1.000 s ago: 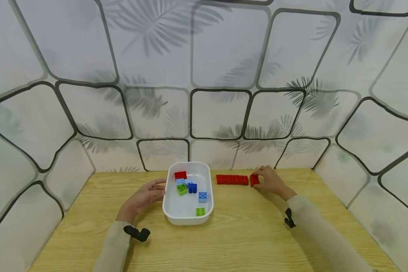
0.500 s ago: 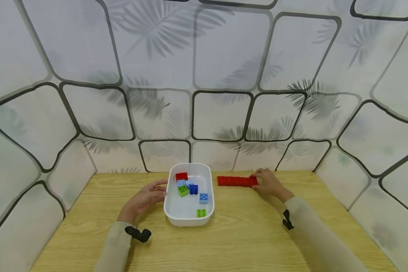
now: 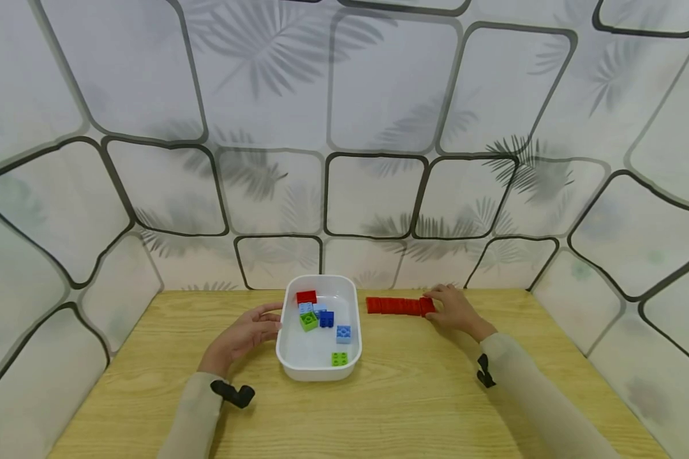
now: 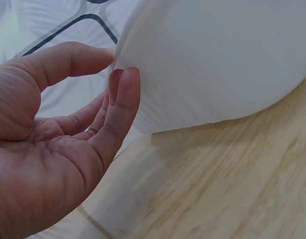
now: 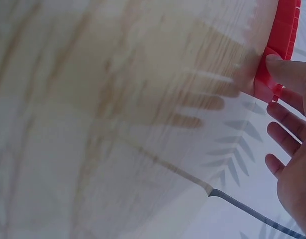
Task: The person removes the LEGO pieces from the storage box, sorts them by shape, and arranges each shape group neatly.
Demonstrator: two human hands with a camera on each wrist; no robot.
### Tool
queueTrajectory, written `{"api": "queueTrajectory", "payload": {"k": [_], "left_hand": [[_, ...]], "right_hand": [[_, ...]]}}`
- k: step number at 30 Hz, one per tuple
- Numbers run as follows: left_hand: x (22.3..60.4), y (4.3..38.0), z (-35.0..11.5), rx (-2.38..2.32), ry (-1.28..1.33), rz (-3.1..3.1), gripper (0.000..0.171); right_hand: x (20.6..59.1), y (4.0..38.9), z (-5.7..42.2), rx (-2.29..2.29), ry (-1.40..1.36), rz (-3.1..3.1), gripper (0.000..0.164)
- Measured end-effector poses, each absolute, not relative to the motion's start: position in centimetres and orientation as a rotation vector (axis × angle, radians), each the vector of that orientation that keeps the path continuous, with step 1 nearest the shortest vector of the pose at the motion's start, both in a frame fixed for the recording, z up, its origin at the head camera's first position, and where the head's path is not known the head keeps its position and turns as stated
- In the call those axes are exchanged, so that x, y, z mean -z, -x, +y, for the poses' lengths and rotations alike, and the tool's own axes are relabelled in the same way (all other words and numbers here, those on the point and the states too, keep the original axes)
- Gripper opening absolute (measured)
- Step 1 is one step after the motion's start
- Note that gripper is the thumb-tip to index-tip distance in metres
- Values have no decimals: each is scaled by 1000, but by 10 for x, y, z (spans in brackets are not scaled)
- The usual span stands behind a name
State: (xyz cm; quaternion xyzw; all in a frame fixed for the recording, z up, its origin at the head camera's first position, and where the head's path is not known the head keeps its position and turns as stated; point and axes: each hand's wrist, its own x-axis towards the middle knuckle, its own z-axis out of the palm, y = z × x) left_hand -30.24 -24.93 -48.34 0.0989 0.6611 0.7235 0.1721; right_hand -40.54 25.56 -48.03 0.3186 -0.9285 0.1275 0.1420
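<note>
A row of red toy building bricks (image 3: 393, 306) lies on the table to the right of a white plastic bin (image 3: 316, 366). At the row's right end, my right hand (image 3: 458, 310) pinches a red brick (image 3: 427, 306) that meets the row. In the right wrist view the thumb presses on this red brick (image 5: 265, 82), with the other fingers spread below. My left hand (image 3: 244, 338) rests against the bin's left side, its fingers loosely bent. The left wrist view shows these fingertips (image 4: 128, 82) touching the white bin's outer wall (image 4: 208, 64).
Inside the bin are a red brick (image 3: 307, 297), a dark blue brick (image 3: 326, 319), several light blue bricks (image 3: 343, 333) and green bricks (image 3: 308, 320). A patterned wall covering (image 3: 373, 191) rises behind the wooden table (image 3: 379, 414) and at both sides.
The red brick in my right hand has slid left, closing the small gap to the row, and has since stayed there. My left hand keeps its place at the bin.
</note>
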Motion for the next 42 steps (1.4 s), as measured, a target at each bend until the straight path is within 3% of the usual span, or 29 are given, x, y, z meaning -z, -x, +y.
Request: {"api": "queueTrajectory", "payload": {"k": [15,26,42], "left_hand": [[482,304,-250,-2053,-274,1871,68],[484,304,-250,-2044,-275,1892,68],[485,304,-249,-2049,-279,1894,67]], "right_hand": [[466,402,242,-518,-865,-2665,47],[439,394,190,-721,-1006,-2567,58],[422,391,122,-820,-1151,-2524,53]]}}
